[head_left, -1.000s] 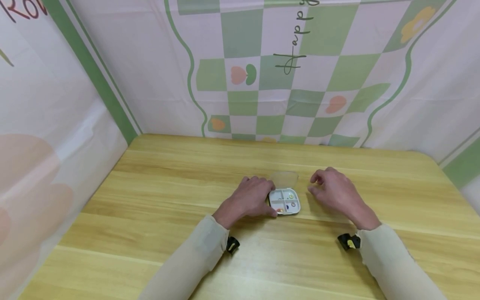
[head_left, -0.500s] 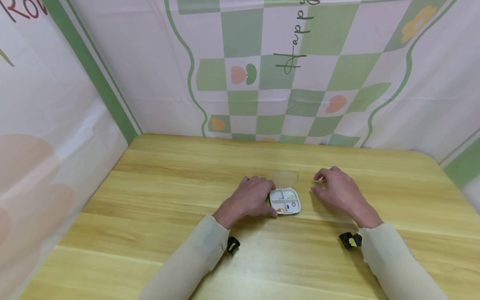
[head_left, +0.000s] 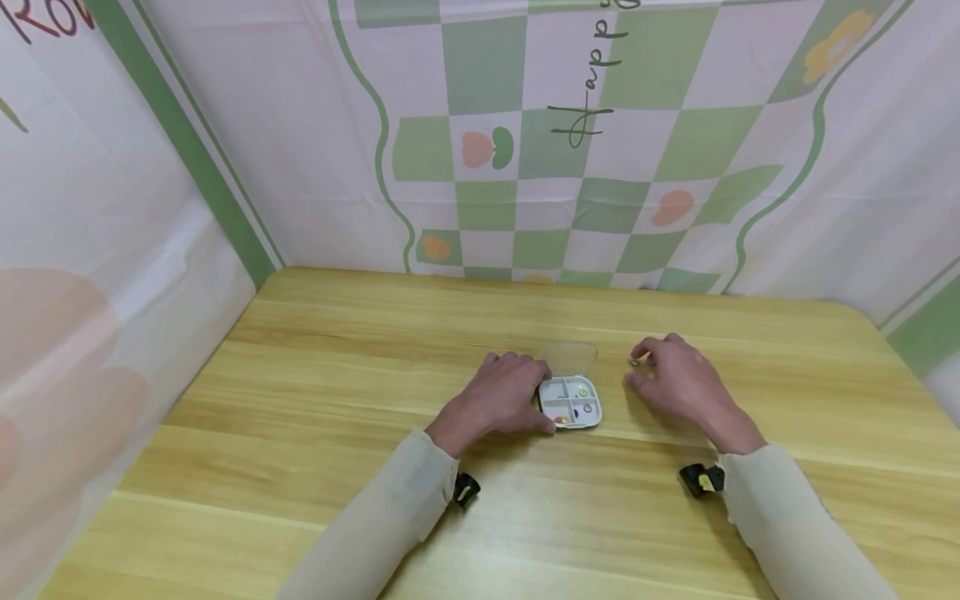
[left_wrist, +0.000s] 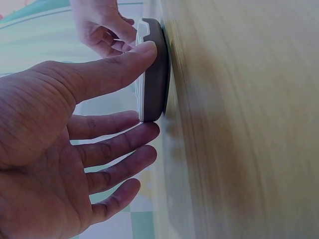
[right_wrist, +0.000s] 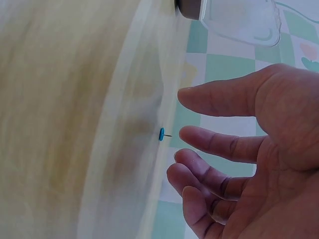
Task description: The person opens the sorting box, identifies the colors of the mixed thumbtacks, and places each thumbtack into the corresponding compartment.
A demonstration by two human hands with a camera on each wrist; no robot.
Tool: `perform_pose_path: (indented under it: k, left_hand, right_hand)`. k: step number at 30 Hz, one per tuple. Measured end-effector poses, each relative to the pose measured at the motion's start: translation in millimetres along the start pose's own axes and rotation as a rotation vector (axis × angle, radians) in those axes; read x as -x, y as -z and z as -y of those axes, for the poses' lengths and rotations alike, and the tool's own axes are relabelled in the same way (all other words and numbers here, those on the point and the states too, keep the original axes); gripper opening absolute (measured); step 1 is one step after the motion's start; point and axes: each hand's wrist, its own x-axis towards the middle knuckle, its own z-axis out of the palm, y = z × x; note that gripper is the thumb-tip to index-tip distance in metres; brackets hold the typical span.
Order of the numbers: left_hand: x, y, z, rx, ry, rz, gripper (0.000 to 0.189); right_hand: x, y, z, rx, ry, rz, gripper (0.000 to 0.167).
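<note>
My left hand [head_left: 501,395] holds a small pill case [head_left: 571,402] by its left side, thumb at the near corner and index finger at the far one. The case has a dark base [left_wrist: 156,79] and a white insert with four compartments, where small coloured pieces lie. Its clear lid [head_left: 570,358] stands open toward the back. To the right, my right hand [head_left: 675,379] hovers with thumb and index finger apart. A blue thumbtack [right_wrist: 161,134] lies on the table just beyond those fingertips, its pin pointing toward the hand.
The wooden table [head_left: 337,350] runs back to a hanging cloth [head_left: 487,75] with green checks. Another cloth [head_left: 112,208] hangs along the left edge. A black wrist camera [head_left: 701,481] sits under the right sleeve, and another [head_left: 465,490] under the left.
My right hand has shifted slightly right, away from the case, and the thumbtack now shows between its thumb and index finger. The left hand and the case have stayed put.
</note>
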Motion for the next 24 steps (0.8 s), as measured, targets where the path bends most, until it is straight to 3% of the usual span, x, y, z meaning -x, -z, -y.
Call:
perform_pose_path:
  k: [24]
  left_hand:
    - [0.5, 0.0, -0.1, 0.003, 0.0, -0.001, 0.064]
  right_hand:
    - [-1.3, -0.8, -6.4, 0.008, 0.002, 0.041, 0.042]
